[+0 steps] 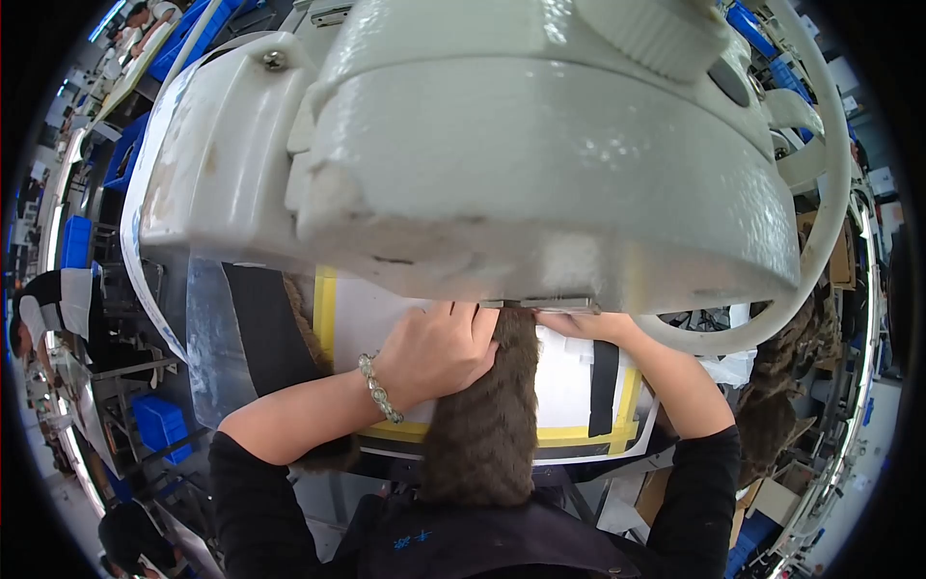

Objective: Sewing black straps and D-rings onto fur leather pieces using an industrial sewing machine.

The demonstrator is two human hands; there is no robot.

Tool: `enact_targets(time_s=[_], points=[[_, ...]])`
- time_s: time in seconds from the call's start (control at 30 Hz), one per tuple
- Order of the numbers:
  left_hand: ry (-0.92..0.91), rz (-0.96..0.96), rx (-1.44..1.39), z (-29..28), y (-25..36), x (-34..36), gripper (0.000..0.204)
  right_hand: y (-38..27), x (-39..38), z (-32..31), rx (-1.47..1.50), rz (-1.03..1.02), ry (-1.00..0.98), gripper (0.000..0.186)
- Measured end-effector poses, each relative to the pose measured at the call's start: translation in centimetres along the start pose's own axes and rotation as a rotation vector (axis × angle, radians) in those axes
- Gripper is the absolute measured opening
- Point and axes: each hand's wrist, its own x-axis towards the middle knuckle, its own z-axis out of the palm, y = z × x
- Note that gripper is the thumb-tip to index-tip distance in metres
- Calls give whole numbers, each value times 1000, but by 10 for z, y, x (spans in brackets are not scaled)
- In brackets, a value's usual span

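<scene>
Glossy cream rounded machine head (540, 145), brown fur strip (482, 415), left hand (439, 352) touching it, right hand (585, 326) rightward, can't tell either grip

A short row of blue, character-like marks (413, 539) is borne on the dark garment (511, 547) at the lower edge; no other lettering can be made out.
</scene>
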Motion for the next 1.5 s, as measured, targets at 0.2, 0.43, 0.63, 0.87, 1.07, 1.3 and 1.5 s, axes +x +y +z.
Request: enact_targets(time_s=[0.2,0.43,0.63,0.87,1.07,1.3,1.5], points=[[-27,8,-51,-1,-4,2,43,-2,9,-9,-9,67,-94,31],[-20,-2,-49,3,-6,1,46,4,18,-6,-54,9,-81,24],[-35,-38,-11,-2,-5,4,48,-7,29,-15,-92,-190,129,20],[-124,-61,21,-4,-5,5,50,-5,36,-17,-48,-181,121,24],[-141,-65,21,-4,-2,1,57,-8,30,-18,-104,-208,64,26],[-125,-33,34,-5,4,-4,62,-13,27,-20,-91,-247,33,29],[-111,-9,58,-3,4,-1,64,-23,32,-35,-8,-121,-79,31]])
